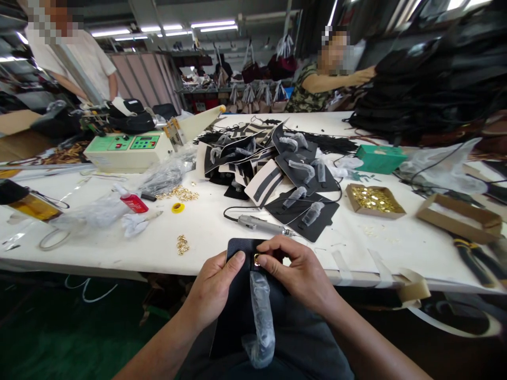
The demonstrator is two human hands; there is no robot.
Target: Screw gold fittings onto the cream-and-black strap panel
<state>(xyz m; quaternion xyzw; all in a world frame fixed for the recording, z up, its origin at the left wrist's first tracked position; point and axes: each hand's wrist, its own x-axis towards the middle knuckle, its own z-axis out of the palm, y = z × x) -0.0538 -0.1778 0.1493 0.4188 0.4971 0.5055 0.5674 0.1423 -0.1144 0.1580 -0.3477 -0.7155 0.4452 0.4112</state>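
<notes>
A black leather panel (242,248) leans between my lap and the table's front edge. Its left side is gripped by my left hand (216,282), thumb on the front face. My right hand (295,269) pinches a small gold metal fitting (256,259) between thumb and forefinger, against the panel near its top. Below the fitting hangs a strap or handle wrapped in clear plastic (261,316). Just beyond the panel lies a grey electric screwdriver (263,226) with a black cord. Small gold hardware pieces (182,245) sit on the table left of the panel.
Similar black panels with wrapped handles (304,169) are piled mid-table. Right stand a carton of gold pieces (374,200), another carton (459,217) and black-and-yellow pliers (473,258). Left are a red bottle (133,200), yellow tape (178,208) and a green-panelled machine (129,150). Two people are beyond.
</notes>
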